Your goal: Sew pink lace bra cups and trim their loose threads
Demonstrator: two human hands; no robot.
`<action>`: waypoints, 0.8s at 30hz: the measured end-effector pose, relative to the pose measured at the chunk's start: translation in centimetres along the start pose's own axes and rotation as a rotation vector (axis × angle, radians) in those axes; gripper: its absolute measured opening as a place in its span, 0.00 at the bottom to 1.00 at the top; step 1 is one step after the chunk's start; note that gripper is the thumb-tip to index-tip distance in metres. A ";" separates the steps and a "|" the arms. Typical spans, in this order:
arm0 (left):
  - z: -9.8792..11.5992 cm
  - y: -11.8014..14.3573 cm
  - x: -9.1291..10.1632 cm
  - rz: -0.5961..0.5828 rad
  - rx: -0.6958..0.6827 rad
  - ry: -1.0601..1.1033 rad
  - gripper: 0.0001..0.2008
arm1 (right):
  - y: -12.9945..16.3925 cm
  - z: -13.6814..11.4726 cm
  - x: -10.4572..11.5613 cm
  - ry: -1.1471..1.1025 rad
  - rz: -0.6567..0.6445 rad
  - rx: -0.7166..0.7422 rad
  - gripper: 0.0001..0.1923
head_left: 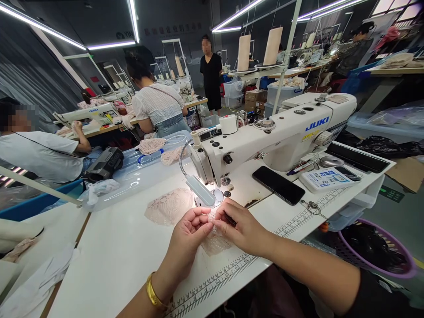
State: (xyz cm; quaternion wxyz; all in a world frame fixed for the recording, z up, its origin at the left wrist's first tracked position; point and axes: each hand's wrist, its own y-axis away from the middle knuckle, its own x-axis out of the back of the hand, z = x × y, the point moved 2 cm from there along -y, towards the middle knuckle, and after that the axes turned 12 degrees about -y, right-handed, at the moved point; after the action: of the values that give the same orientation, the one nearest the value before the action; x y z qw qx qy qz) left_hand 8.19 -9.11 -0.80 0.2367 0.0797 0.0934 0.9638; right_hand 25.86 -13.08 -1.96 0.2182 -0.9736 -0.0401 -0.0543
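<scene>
Closest to us, our left hand (pixel 189 233) and right hand (pixel 239 228) meet over the white tabletop (pixel 126 251), fingertips pinched together on one small lace piece (pixel 214 238). Both grips are closed on it: left thumb and forefinger nip its upper edge, right fingers curl over the same edge, seemingly to keep the flimsy fabric flat and lined up. The rest of the piece trails down onto the tabletop, just above the printed ruler strip (pixel 232 269). Wrists sit low, forearms angling in from either side, a gold bangle (pixel 153 292) on the left.

Just beyond the fingers, the little gooseneck lamp (pixel 200 189) hangs over the needle area, throwing light right where the fabric is held. A second lace piece (pixel 169 206) lies flat to the left, within easy reach. The white Juki sewing machine (pixel 274 132) stretches off to the right, a black phone (pixel 278 184) resting on the bed beside it.

Further out, a clear plastic tray (pixel 139 172) holds more lace, and other workers sit at their own machines, one in a white striped top (pixel 158 106).
</scene>
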 end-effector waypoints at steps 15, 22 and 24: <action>0.0 0.2 -0.3 0.015 -0.026 -0.023 0.19 | -0.2 0.1 -0.1 0.020 -0.006 -0.097 0.12; 0.7 0.4 -0.8 -0.019 -0.026 -0.085 0.22 | 0.1 0.5 -0.4 0.181 -0.013 0.064 0.09; 0.8 0.4 -0.8 -0.037 -0.010 -0.097 0.20 | 0.3 0.7 -0.5 0.271 0.027 0.134 0.07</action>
State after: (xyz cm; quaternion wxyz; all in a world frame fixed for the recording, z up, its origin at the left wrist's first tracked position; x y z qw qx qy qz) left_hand 8.88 -9.77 0.01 0.2593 0.1234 0.0784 0.9547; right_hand 25.46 -13.08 -2.79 0.2866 -0.9411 -0.0009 -0.1796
